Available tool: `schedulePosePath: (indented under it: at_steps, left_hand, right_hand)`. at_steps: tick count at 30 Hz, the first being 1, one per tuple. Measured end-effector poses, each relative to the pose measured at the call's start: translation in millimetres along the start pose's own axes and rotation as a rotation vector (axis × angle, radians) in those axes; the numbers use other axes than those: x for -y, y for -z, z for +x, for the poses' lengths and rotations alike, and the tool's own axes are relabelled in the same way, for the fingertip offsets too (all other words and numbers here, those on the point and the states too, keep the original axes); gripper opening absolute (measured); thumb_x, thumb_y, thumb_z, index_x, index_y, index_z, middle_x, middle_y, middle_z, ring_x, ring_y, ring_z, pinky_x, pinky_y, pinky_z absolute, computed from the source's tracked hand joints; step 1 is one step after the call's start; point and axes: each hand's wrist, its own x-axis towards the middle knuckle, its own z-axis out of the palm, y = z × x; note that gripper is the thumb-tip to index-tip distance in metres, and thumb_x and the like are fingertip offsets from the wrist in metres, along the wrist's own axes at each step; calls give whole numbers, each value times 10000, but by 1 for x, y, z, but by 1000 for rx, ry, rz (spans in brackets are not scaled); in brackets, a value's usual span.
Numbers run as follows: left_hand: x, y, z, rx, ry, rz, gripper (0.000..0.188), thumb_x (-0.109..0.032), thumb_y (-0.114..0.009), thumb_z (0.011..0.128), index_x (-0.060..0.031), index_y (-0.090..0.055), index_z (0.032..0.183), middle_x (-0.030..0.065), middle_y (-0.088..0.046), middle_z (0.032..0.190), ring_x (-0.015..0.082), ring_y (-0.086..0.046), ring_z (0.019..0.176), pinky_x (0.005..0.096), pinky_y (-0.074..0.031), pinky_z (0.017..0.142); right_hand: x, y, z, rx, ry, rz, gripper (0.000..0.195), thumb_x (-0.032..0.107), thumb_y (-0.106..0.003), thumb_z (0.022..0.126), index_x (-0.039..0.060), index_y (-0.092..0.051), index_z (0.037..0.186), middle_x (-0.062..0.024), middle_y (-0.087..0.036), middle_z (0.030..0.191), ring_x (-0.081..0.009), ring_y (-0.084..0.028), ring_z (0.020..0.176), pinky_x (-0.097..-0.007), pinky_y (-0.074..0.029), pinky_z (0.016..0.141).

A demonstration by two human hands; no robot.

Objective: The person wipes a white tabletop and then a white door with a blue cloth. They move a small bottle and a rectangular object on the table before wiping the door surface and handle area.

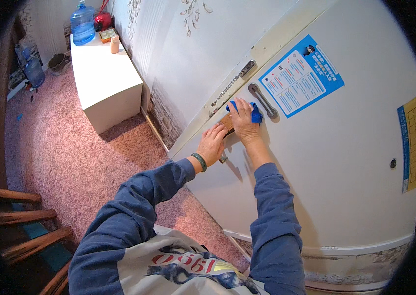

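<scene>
My right hand [244, 117] presses a blue cloth [256, 113] against the white door [326, 147], over the upper end of a brown lock case [226, 121]. Bunched parts of the cloth show on both sides of its fingers. Lower on the same case rests my left hand [211, 144], fingers laid over its end and thumb tucked out of sight; a green bangle [199, 162] circles that wrist. Just below it a small metal lever [223, 159] juts from the door. A grey pull handle [263, 101] is fixed right of the cloth. Both hands partly hide the lock case.
A door chain [228, 87] hangs along the frame. A blue notice [302, 76] and a yellow sheet [415, 143] bear writing. A white cabinet [105, 81] carries a water jug [82, 25] and a pump bottle [114, 44]. Wooden rails [38, 245] stand at lower left, beside pink carpet [82, 166].
</scene>
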Motion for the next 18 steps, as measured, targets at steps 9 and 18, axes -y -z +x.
schedulePosePath:
  at_steps: [9,18]
  left_hand:
    - [-26,-7,-5,35,-76,6,476,-34,-576,829,-32,-492,1298,157,-491,1366,344,-402,1355,492,-328,1087]
    - [-80,-32,3,177,-182,-69,551,-44,-570,836,-56,-445,1373,170,-459,1414,373,-366,1386,532,-304,1098]
  right_hand:
    - [-24,37,-84,1,2,-208,409,165,-562,876,184,-614,1281,-44,-539,1402,-239,-467,1330,-448,-353,1079]
    - [-108,191,-67,-355,-289,-516,368,121,-590,924,203,-632,1281,-55,-515,1416,-281,-463,1317,-486,-340,1086]
